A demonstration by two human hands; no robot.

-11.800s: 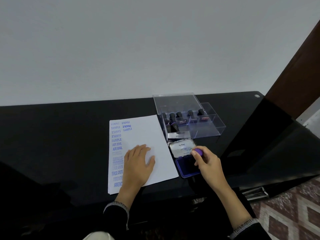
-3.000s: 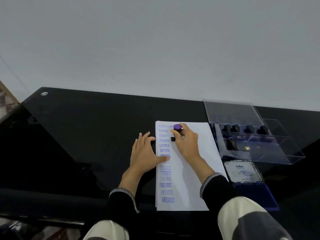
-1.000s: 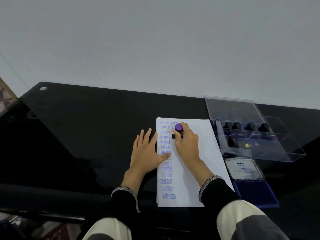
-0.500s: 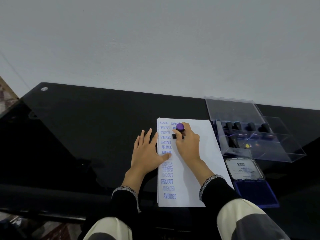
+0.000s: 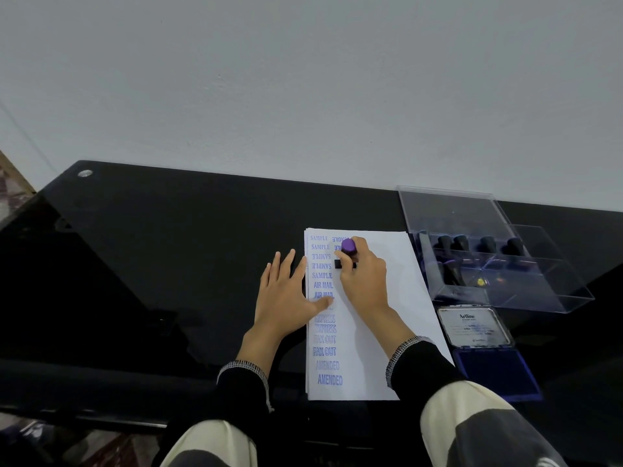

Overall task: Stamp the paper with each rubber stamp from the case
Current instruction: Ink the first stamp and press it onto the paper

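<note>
Gripped between the fingers and thumb of the right hand (image 5: 364,281), a rubber stamp (image 5: 348,251) with a purple knob stands just right of the frame's centre, its black base down on the paper (image 5: 387,298) near the sheet's top edge. That hand is closed around the stamp's handle, and the fingers hide most of the base, so the mark under it cannot be seen. The left hand (image 5: 286,294) lies flat and open, holding nothing, fingers spread on the black table (image 5: 168,247), with only its thumb reaching over the paper's left edge onto the printed column.

Down the left side of the sheet runs a column of blue impressions (image 5: 324,318): SAMPLE several times, then AIR MAIL, EXPRESS, FAX OUT and AMENDED. A second column begins at the top beside the stamp, partly hidden by the knob and fingers.

To the right of the paper, in the middle right of the frame, sits the clear plastic case (image 5: 539,291) with its lid open toward the wall; several black-handled stamps (image 5: 485,244) stand in a row inside. Below it, toward the lower right, lies an open ink pad (image 5: 492,369), its lid with a white label folded back next to the case. Both dark sleeves with pale cuffs cross the table's near edge.
</note>
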